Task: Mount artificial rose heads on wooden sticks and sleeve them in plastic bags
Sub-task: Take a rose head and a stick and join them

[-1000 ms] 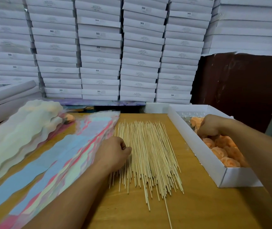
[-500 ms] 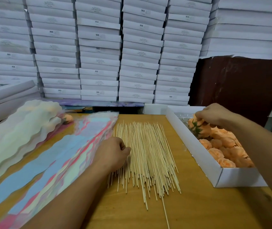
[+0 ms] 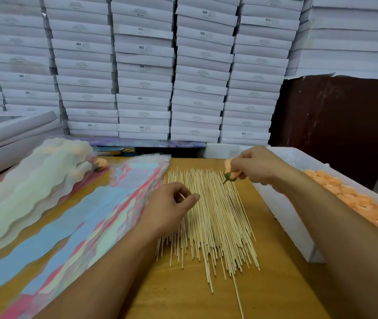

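Note:
A spread of thin wooden sticks (image 3: 215, 217) lies on the wooden table in front of me. My left hand (image 3: 169, 208) sits at the pile's left edge and pinches one stick (image 3: 181, 196), whose tip shows between thumb and fingers. My right hand (image 3: 259, 166) hovers over the far end of the sticks, gripping an orange rose head (image 3: 229, 170) with a green base. On the right, a white box (image 3: 282, 210) holds several more orange rose heads (image 3: 356, 201). Colourful plastic bags (image 3: 87, 215) are stacked on the left.
Sleeved roses in pale wavy wrappers (image 3: 34, 176) lie at the far left, one orange head (image 3: 101, 162) poking out. Stacks of white boxes (image 3: 144, 70) wall the back. A dark brown panel (image 3: 339, 130) stands behind the rose box.
My right hand lifted a rose head out of the white box and carried it left over the sticks. My left hand has raised a stick's tip between its fingers.

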Tool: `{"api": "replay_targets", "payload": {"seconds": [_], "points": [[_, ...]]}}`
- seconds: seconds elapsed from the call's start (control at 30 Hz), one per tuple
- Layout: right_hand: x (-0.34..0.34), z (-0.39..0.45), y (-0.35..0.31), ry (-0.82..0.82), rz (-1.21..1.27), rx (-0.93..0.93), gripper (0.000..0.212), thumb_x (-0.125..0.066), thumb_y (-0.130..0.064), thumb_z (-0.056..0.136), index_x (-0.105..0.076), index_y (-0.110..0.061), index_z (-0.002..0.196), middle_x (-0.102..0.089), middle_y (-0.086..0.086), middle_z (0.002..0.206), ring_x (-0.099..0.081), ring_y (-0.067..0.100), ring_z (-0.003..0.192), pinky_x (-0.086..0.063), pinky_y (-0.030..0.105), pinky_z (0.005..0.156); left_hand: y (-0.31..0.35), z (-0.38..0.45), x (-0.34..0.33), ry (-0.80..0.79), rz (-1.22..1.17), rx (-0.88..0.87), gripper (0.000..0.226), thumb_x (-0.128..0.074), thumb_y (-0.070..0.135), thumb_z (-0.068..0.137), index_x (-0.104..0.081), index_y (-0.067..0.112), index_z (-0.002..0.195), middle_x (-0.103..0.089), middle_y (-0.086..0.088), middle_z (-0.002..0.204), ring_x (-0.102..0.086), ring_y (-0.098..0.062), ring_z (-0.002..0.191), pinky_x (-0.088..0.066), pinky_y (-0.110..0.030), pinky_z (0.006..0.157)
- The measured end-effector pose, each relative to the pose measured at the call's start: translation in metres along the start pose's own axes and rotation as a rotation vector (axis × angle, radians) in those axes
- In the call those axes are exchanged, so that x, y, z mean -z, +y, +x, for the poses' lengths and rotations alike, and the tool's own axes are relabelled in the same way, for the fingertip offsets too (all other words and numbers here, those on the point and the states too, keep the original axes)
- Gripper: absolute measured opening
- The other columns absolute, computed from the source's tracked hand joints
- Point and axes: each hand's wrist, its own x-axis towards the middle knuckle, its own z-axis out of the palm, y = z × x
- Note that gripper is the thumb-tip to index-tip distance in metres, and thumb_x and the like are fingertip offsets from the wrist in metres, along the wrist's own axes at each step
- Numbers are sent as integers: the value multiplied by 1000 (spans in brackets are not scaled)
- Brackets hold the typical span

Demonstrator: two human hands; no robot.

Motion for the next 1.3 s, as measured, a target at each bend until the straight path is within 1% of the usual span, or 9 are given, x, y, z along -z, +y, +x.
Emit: {"api": "replay_targets", "payload": {"seconds": [0.13, 0.23, 0.37, 0.5, 0.73, 0.93, 1.0, 1.13, 1.3], "points": [[-31, -8, -5, -85, 52, 21, 17, -68, -25, 82, -75, -10, 79, -65, -8, 55, -47, -3, 37, -31, 13, 36, 6, -1, 1, -67, -202, -9, 22, -75, 41, 86, -72, 26, 102, -67, 3, 77, -65, -15, 73, -56, -34, 70], [-50, -14, -7, -136, 56, 23, 23, -68, -30, 77, -75, -7, 78, -63, -5, 61, -48, 3, 48, -35, 24, 49, 8, -1, 1, -101, -286, -11, 25, -78, 31, 84, -73, 21, 106, -69, 8, 77, -63, -3, 71, -53, -21, 66], [-67, -18, -3, -98, 126, 52, 27, -66, -33, 70, -72, -6, 74, -57, -3, 62, -48, 12, 59, -37, 31, 58, 6, 0, 3, -115, -295, 3, 30, -82, 23, 81, -73, 14, 109, -70, 2, 83, -64, -4, 75, -50, -16, 67], [-75, -19, 6, -81, 219, 46, 21, -67, -28, 80, -68, -19, 61, -55, -9, 52, -43, 2, 43, -33, 28, 54, 6, 0, 3, -128, -244, 6, 35, -83, 17, 80, -71, 15, 112, -72, -3, 87, -68, -14, 80, -56, -21, 73], [-84, -22, 9, -100, 266, 98, 20, -67, -26, 84, -72, -9, 74, -52, -5, 56, -45, 8, 51, -36, 31, 53, 5, 0, 1, -165, -200, -5, 19, -78, 32, 84, -73, 19, 98, -68, -15, 87, -58, -16, 70, -51, -35, 66], [-85, -24, 15, -173, 500, 53, 38, -57, -46, 99, -73, -13, 92, -60, -5, 61, -50, 8, 48, -38, 21, 41, 1, 3, 4, -44, -222, 41, 18, -76, 32, 86, -70, 15, 87, -61, 2, 68, -54, -8, 59, -46, -31, 59], [-84, -20, 18, -103, 390, 9, 32, -55, -40, 101, -74, -16, 91, -64, -4, 63, -53, 5, 46, -40, 20, 43, -1, 6, 5, 17, -214, 79, 23, -76, 35, 86, -70, 13, 83, -61, -6, 68, -54, -9, 58, -48, -33, 59], [-92, -5, 20, -35, -220, 21, 28, -65, -27, 95, -73, -8, 76, -71, 2, 72, -64, 12, 62, -50, 27, 57, -3, 8, 6, 112, -258, 177, 20, -74, 35, 86, -73, 15, 84, -70, -10, 80, -64, -18, 69, -55, -44, 70], [-109, 14, 11, 66, -539, -1, 38, -67, -35, 92, -45, -18, 66, -51, -1, 68, -47, 15, 57, -29, 28, 47, -4, 10, 10, 169, -367, 245, 14, -74, 30, 86, -75, 17, 85, -68, 8, 68, -59, 2, 54, -46, -26, 60]]}}
